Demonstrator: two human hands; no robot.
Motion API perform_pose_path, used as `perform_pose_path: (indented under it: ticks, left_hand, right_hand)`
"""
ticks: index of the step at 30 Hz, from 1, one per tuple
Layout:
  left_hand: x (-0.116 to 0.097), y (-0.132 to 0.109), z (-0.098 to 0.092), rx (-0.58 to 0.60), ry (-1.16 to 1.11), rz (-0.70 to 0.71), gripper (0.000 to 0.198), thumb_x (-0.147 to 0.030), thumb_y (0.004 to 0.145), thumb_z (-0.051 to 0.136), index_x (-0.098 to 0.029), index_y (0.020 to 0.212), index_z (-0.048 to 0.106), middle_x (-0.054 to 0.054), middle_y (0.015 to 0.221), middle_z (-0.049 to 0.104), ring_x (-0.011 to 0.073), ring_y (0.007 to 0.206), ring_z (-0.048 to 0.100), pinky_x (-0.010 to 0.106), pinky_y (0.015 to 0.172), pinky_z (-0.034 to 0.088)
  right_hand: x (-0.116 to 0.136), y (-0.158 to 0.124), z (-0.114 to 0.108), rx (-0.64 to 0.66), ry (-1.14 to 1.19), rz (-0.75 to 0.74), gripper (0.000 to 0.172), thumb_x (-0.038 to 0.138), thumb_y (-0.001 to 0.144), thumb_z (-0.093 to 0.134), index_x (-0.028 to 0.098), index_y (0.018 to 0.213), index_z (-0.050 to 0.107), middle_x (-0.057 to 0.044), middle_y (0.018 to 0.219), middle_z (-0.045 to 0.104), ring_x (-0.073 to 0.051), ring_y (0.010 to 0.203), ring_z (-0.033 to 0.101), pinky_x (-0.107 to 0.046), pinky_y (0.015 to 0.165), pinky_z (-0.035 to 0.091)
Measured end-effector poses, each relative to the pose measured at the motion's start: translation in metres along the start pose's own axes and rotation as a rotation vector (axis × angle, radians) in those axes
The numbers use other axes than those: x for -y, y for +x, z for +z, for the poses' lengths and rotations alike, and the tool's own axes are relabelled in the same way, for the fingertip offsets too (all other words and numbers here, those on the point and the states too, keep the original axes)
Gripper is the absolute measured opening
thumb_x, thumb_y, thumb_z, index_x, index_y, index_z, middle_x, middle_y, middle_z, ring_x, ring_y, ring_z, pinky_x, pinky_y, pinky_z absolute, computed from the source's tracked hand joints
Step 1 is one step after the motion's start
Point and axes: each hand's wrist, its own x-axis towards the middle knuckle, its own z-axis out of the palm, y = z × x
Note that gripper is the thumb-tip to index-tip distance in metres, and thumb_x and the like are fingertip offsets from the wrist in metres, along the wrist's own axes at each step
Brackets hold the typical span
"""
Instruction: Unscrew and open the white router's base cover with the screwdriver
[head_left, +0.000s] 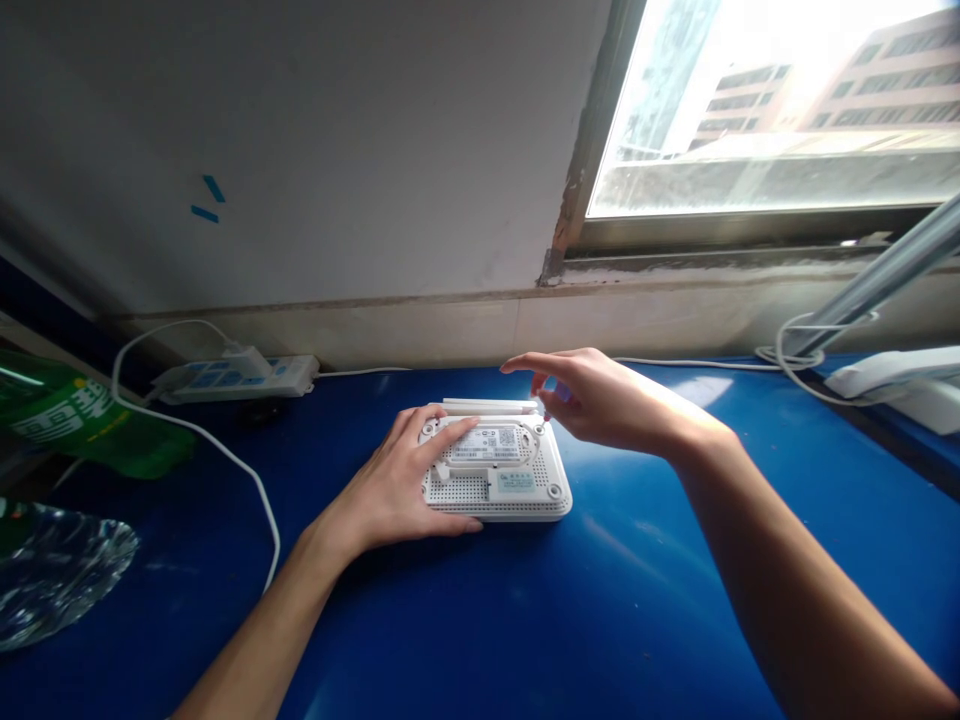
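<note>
A white Wi-Fi router [480,490] lies underside up on the blue table, its labels, vent holes and round corner screw holes showing. Along its far edge runs a white antenna [491,407]. My left hand [409,475] grips the router's left end, the thumb along the near side and the fingers across the top. Over the far right corner hole, my right hand [592,395] pinches a small screwdriver [555,394] with a translucent purplish handle. Its tip points down at that hole; whether it sits in a screw cannot be made out. My right index finger sticks out.
A white power strip [240,378] with a plugged-in charger and white cable [225,455] lies at the back left. A green bottle [82,415] and a clear plastic bottle [64,570] lie at far left. A metal pole [874,275] wrapped in cord stands at right.
</note>
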Motion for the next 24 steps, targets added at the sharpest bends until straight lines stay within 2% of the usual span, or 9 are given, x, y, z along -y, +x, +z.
perform_pose_path:
  ticks: [3,5,7,9,11,14,16,20,24]
  left_hand:
    - [0.0000,-0.0002,-0.0005,0.003,0.001,-0.002,0.110,-0.076,0.071,0.086,-0.049,0.164,0.034,0.009,0.165,0.029,0.0440,0.154,0.028,0.067,0.120,0.043]
    - [-0.0001,-0.0003,-0.0006,0.001,0.005,0.002,0.110,-0.076,0.071,0.086,-0.050,0.164,0.034,0.008,0.164,0.029,0.0435,0.154,0.028,0.067,0.121,0.043]
    - [-0.0001,-0.0005,-0.0006,-0.003,0.010,0.008,0.110,-0.076,0.070,0.086,-0.049,0.163,0.035,0.008,0.164,0.030,0.0426,0.154,0.029,0.066,0.121,0.042]
    - [-0.0002,-0.0006,-0.0004,-0.003,0.016,0.009,0.110,-0.075,0.070,0.087,-0.049,0.163,0.035,0.008,0.164,0.031,0.0417,0.153,0.029,0.064,0.122,0.042]
    - [-0.0004,-0.0006,-0.0002,0.002,0.019,0.004,0.110,-0.074,0.070,0.087,-0.049,0.163,0.034,0.007,0.164,0.030,0.0412,0.153,0.030,0.064,0.122,0.042]
    - [-0.0007,-0.0004,-0.0001,0.008,0.018,-0.003,0.110,-0.074,0.070,0.087,-0.050,0.164,0.033,0.007,0.165,0.029,0.0414,0.153,0.029,0.064,0.121,0.043]
    - [-0.0009,-0.0003,-0.0003,0.007,0.016,-0.002,0.111,-0.074,0.070,0.087,-0.050,0.164,0.033,0.007,0.164,0.029,0.0419,0.153,0.029,0.065,0.121,0.043]
    - [-0.0011,-0.0007,-0.0007,0.008,0.012,-0.008,0.109,-0.075,0.071,0.087,-0.050,0.163,0.034,0.008,0.165,0.029,0.0422,0.154,0.028,0.065,0.122,0.042]
    - [-0.0005,-0.0009,-0.0003,0.010,0.013,-0.003,0.110,-0.077,0.071,0.085,-0.049,0.164,0.034,0.009,0.164,0.029,0.0430,0.154,0.028,0.066,0.121,0.042]
  right_hand:
    - [0.0014,-0.0026,-0.0035,-0.005,-0.023,-0.042,0.062,0.019,0.088,0.070,0.026,0.149,0.062,-0.007,0.133,0.076,-0.025,0.114,0.073,-0.031,0.088,0.058]
    - [0.0018,-0.0013,-0.0030,-0.002,-0.035,-0.005,0.052,0.035,0.094,0.072,0.025,0.145,0.066,-0.008,0.126,0.079,-0.025,0.104,0.075,-0.031,0.079,0.058]
    - [0.0012,0.0013,-0.0009,0.003,-0.040,0.061,0.041,0.047,0.101,0.066,0.025,0.135,0.073,-0.007,0.109,0.082,-0.022,0.086,0.077,-0.030,0.067,0.055]
    - [0.0001,0.0031,0.0008,0.002,-0.036,0.097,0.032,0.044,0.106,0.060,0.025,0.124,0.078,-0.006,0.098,0.083,-0.020,0.075,0.075,-0.029,0.063,0.052]
    - [-0.0004,0.0027,0.0004,-0.002,-0.026,0.072,0.029,0.028,0.104,0.060,0.025,0.127,0.076,-0.006,0.102,0.083,-0.019,0.078,0.075,-0.028,0.065,0.052]
    - [0.0008,-0.0003,-0.0030,0.000,-0.018,-0.011,0.053,0.015,0.090,0.067,0.027,0.142,0.068,-0.005,0.123,0.079,-0.022,0.101,0.076,-0.028,0.079,0.056]
    - [0.0019,-0.0013,-0.0043,0.016,-0.034,-0.005,0.053,0.021,0.089,0.072,0.027,0.142,0.067,-0.005,0.123,0.079,-0.023,0.103,0.075,-0.030,0.081,0.057]
    - [0.0005,0.0015,-0.0012,0.019,-0.070,0.098,0.045,0.038,0.097,0.073,0.026,0.140,0.067,-0.004,0.098,0.082,-0.021,0.081,0.075,-0.029,0.065,0.054]
    - [-0.0037,0.0023,0.0008,0.027,-0.036,0.123,0.054,0.028,0.095,0.078,0.028,0.146,0.061,-0.002,0.093,0.082,-0.019,0.078,0.076,-0.026,0.065,0.053]
